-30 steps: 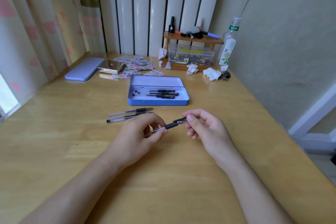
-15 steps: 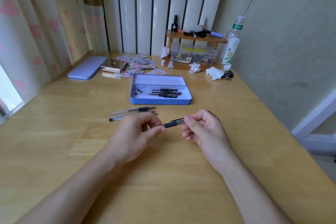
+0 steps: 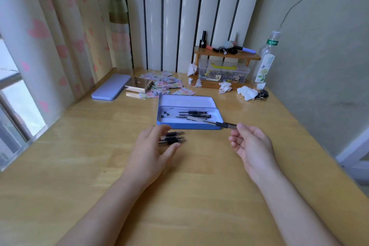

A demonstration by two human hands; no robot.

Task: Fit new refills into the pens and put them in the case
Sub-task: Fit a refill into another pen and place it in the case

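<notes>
A person's right hand (image 3: 252, 147) carries a finished pen (image 3: 211, 122) toward the open blue case (image 3: 189, 126), pinching its near end at the fingertips so that the barrel slants out over the case's front right corner, tip end above the pens and loose parts already lying inside. Half a second ago both hands met on this one pen just ahead of the body; they have since parted, the right travelling forward and outward with the pen while the left hand (image 3: 153, 150) has let go and swung to its own side. That left hand now hovers, blurred, with fingers loosely spread and holding nothing, directly over the pens on the table (image 3: 175, 137), which lie just beyond its fingertips and just short of the case's front wall. The split suggests the refill is seated and the barrel closed, so this pen appears ready to be laid in, though it has not yet been released. The left hand's position points to one of the waiting pens as the next to be picked up. The wooden table (image 3: 199, 195) nearer the body holds only the two forearms.
</notes>
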